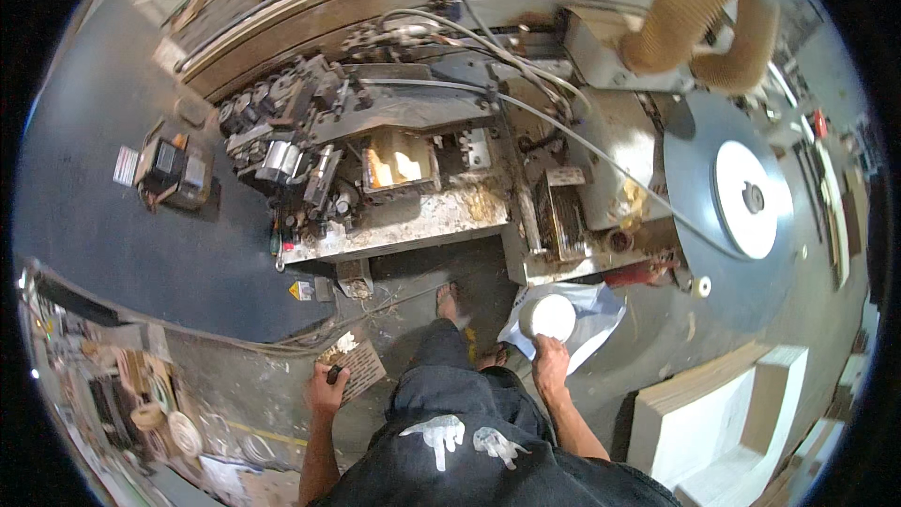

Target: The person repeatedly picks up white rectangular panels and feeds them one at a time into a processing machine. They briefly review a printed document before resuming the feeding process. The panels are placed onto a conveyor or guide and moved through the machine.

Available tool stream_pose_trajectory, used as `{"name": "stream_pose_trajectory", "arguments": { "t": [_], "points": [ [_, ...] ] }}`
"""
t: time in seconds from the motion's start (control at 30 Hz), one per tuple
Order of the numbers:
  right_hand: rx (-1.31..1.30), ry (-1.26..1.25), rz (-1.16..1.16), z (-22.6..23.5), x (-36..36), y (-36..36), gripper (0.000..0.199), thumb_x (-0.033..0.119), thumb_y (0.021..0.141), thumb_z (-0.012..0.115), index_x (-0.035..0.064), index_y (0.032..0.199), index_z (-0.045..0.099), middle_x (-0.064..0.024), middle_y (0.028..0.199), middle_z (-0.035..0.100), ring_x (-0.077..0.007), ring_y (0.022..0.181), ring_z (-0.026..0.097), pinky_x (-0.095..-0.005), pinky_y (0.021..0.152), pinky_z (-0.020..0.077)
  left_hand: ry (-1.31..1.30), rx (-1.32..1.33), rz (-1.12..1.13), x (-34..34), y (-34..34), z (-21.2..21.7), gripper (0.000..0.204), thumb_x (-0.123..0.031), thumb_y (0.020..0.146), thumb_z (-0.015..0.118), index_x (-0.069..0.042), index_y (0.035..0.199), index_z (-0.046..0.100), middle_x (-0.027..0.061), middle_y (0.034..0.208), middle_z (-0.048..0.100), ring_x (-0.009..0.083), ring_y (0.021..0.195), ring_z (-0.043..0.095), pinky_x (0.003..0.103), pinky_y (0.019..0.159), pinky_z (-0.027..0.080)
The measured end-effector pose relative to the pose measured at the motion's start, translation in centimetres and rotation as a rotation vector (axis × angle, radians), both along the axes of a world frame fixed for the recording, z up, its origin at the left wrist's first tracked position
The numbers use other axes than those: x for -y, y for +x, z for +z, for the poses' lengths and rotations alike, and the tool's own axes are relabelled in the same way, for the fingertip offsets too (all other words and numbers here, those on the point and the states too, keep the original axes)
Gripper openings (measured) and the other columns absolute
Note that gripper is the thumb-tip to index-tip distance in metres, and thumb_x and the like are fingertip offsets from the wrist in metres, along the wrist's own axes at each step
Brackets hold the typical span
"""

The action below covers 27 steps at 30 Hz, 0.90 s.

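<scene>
My right hand (550, 363) is closed on the near rim of a white round cup (550, 317). The cup is over a white plastic sack (593, 319) on the floor in front of the machine; the light washes out what is inside it. My left hand (326, 389) is closed around a small black handle (334, 373), the rest of which I cannot make out. Just beside that hand is a brown cardboard piece (366, 371) with printed lines. Pale scraps (345, 345) show at its far edge.
A grimy machine (404, 225) with hoses and an opened tray stands ahead. On its right is a large grey disc bearing a white roll (748, 199). A dark tabletop (122, 253) curves along the left. White panel frames (713, 418) stand at lower right. Cables cross the floor.
</scene>
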State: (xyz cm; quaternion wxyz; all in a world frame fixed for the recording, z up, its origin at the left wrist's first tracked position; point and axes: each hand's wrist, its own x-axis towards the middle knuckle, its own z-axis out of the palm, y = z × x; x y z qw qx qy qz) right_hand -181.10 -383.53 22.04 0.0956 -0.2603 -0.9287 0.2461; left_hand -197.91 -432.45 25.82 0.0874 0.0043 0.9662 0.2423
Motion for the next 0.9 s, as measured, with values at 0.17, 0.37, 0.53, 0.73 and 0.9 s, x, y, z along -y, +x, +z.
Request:
{"name": "stream_pose_trajectory", "arguments": {
  "t": [0.17, 0.37, 0.53, 0.73, 0.9],
  "points": [
    [-0.069, -0.04, 0.228, 7.2, 0.1, -8.5, 0.008, 0.009, 0.091, 0.067, 0.0041, 0.097, 0.068, -0.017, 0.085, 0.07, -0.0373, 0.084, 0.067, -0.0492, 0.077, 0.0513, 0.005, 0.108, 0.1, 0.1, 1.3, -2.6, 0.05, -0.05, 0.084, 0.083, -0.01, 0.102, 0.06, 0.0143, 0.082, 0.071, 0.0406, 0.082, 0.072, 0.051, 0.07, 0.054],
    [-0.058, -0.063, 0.472, 14.6, 1.9, -23.3, 0.015, 0.0, 0.082, 0.064, 0.0055, 0.095, 0.065, -0.013, 0.084, 0.068, -0.0352, 0.087, 0.066, -0.0457, 0.078, 0.0524, -0.18, 0.413, 0.2, 4.2, 2.4, -8.9, 0.079, -0.06, 0.081, 0.081, -0.008, 0.134, 0.054, 0.0213, 0.114, 0.072, 0.0404, 0.104, 0.07, 0.052, 0.084, 0.055],
    [-0.016, -0.118, 0.613, 16.8, 3.0, -34.0, 0.02, -0.001, 0.08, 0.066, 0.0048, 0.1, 0.067, -0.0121, 0.086, 0.07, -0.0331, 0.088, 0.068, -0.0453, 0.083, 0.0542, -0.122, 0.608, 0.405, 6.0, 3.0, -9.1, 0.094, -0.058, 0.083, 0.08, -0.006, 0.152, 0.043, 0.0231, 0.123, 0.07, 0.0433, 0.112, 0.068, 0.055, 0.093, 0.054],
    [0.2, -0.113, 0.701, 17.5, 3.0, -43.4, 0.02, 0.005, 0.084, 0.067, 0.0058, 0.104, 0.068, -0.0134, 0.09, 0.072, -0.0334, 0.095, 0.071, -0.0462, 0.088, 0.0568, -0.208, 0.756, 0.509, 4.8, -2.3, -6.5, 0.088, -0.054, 0.088, 0.078, -0.005, 0.152, 0.043, 0.0238, 0.125, 0.07, 0.0444, 0.109, 0.07, 0.056, 0.091, 0.056],
    [0.428, -0.114, 0.743, 17.7, 2.1, -48.3, 0.021, 0.011, 0.089, 0.066, 0.004, 0.108, 0.068, -0.019, 0.095, 0.073, -0.0373, 0.087, 0.072, -0.0479, 0.078, 0.059, -0.13, 0.783, 0.621, 4.8, -5.0, -7.3, 0.093, -0.055, 0.091, 0.074, -0.004, 0.159, 0.035, 0.0258, 0.145, 0.058, 0.042, 0.129, 0.06, 0.052, 0.103, 0.051]
  ]
}}
